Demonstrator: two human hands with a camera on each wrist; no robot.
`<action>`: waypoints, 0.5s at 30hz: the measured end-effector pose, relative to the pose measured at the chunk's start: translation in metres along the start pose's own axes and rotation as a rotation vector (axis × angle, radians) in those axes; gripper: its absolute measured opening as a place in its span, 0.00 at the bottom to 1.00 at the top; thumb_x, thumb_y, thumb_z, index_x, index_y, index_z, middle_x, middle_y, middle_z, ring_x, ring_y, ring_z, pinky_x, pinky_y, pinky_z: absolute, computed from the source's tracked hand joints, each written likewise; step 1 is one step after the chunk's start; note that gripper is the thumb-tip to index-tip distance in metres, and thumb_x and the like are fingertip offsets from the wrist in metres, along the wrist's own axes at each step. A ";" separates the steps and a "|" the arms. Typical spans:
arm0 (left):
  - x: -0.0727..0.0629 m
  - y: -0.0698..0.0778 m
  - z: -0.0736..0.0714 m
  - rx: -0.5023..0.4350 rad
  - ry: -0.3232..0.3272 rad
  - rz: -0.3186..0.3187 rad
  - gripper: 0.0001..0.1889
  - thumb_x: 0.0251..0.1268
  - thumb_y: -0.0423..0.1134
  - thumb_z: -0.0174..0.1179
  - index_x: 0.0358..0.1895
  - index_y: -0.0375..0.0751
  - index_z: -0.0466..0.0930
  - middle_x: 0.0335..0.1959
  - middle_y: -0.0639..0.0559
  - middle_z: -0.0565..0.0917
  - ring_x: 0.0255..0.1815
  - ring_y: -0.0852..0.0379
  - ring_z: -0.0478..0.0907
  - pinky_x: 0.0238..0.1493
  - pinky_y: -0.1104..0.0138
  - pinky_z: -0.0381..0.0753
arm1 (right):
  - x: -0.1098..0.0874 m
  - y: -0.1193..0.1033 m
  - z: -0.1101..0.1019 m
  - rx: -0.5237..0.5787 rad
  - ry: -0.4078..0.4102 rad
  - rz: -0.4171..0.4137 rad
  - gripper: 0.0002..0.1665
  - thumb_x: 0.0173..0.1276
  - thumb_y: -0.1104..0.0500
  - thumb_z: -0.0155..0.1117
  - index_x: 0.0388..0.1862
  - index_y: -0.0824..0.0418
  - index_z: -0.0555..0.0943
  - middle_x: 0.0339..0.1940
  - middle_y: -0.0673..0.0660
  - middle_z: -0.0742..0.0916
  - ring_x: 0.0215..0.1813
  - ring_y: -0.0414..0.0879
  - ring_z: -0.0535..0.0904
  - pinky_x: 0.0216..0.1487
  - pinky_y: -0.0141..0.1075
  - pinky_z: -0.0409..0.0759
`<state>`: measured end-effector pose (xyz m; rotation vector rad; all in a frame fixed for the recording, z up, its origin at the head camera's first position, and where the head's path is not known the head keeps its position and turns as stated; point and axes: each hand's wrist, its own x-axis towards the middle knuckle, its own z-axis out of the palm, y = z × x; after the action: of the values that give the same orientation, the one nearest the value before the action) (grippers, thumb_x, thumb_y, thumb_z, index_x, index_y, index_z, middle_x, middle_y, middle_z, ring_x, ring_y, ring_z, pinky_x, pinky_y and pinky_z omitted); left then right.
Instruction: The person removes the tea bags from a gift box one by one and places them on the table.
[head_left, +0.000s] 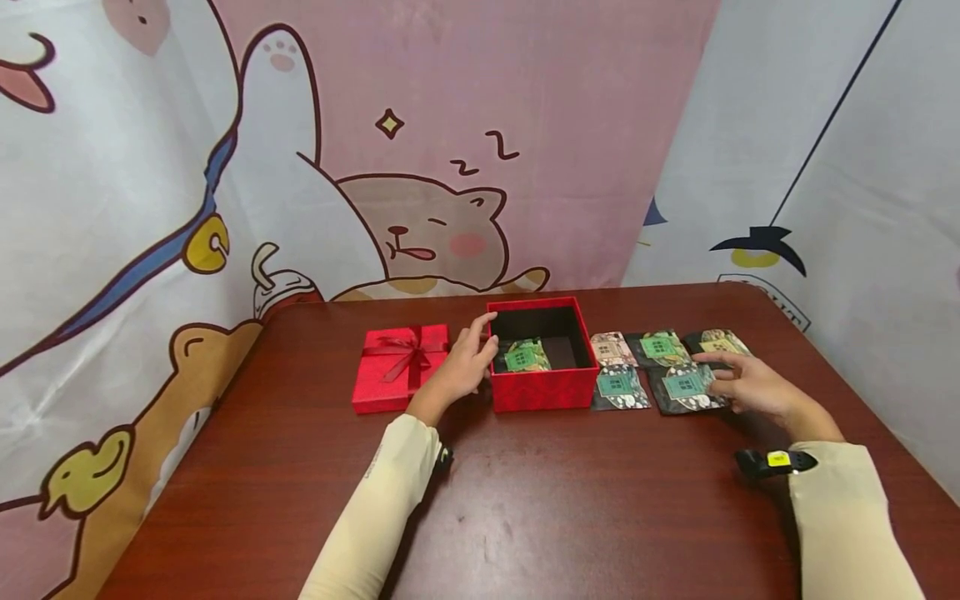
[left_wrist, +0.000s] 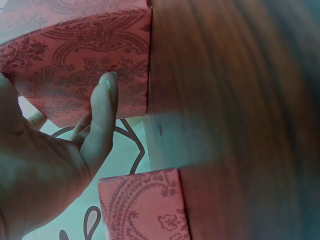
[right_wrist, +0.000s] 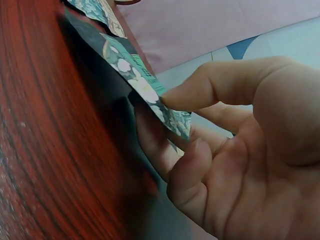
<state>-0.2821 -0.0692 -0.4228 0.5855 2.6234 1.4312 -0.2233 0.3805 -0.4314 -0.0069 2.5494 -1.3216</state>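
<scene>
My left hand (head_left: 470,360) is at the left wall of the open red box (head_left: 543,390), fingers along its rim and side. In the left wrist view the thumb (left_wrist: 103,117) lies in front of the box's patterned wall. Inside the box lies a green-labelled sachet (head_left: 527,356). My right hand (head_left: 757,390) pinches the right edge of a dark sachet with a teal label (head_left: 687,383). The right wrist view shows the thumb on top of this sachet (right_wrist: 145,90) and fingers underneath, with its near edge tilted up off the table.
Left of the box sits its red lid (head_left: 393,375) with a ribbon bow. More sachets lie on the right: a pink-labelled one (head_left: 611,350), a teal one (head_left: 621,387), a green one (head_left: 660,346) and a yellowish one (head_left: 716,340). A printed cloth (head_left: 585,150) hangs behind the brown table (head_left: 570,508).
</scene>
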 end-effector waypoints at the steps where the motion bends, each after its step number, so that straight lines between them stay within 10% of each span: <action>1: 0.000 0.000 0.000 -0.001 0.000 0.001 0.28 0.79 0.49 0.44 0.77 0.54 0.52 0.60 0.38 0.68 0.31 0.37 0.81 0.14 0.62 0.79 | -0.001 0.000 0.000 -0.006 -0.002 -0.006 0.39 0.68 0.65 0.60 0.75 0.70 0.58 0.53 0.75 0.78 0.29 0.43 0.73 0.25 0.37 0.77; 5: -0.001 0.000 0.000 -0.004 0.003 0.003 0.28 0.79 0.48 0.44 0.77 0.52 0.52 0.59 0.38 0.69 0.31 0.38 0.81 0.14 0.62 0.79 | -0.001 0.001 0.000 -0.019 0.000 -0.039 0.42 0.67 0.66 0.61 0.76 0.70 0.56 0.59 0.80 0.75 0.29 0.42 0.75 0.23 0.37 0.76; 15: 0.000 0.000 0.001 -0.003 0.008 0.012 0.28 0.79 0.48 0.43 0.77 0.51 0.52 0.59 0.39 0.69 0.30 0.39 0.81 0.14 0.61 0.79 | -0.001 0.001 0.001 -0.044 0.002 -0.060 0.40 0.66 0.64 0.64 0.72 0.75 0.59 0.39 0.59 0.84 0.26 0.41 0.73 0.22 0.36 0.74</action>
<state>-0.2816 -0.0686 -0.4236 0.5976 2.6280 1.4436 -0.2220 0.3802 -0.4323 -0.0914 2.5987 -1.2879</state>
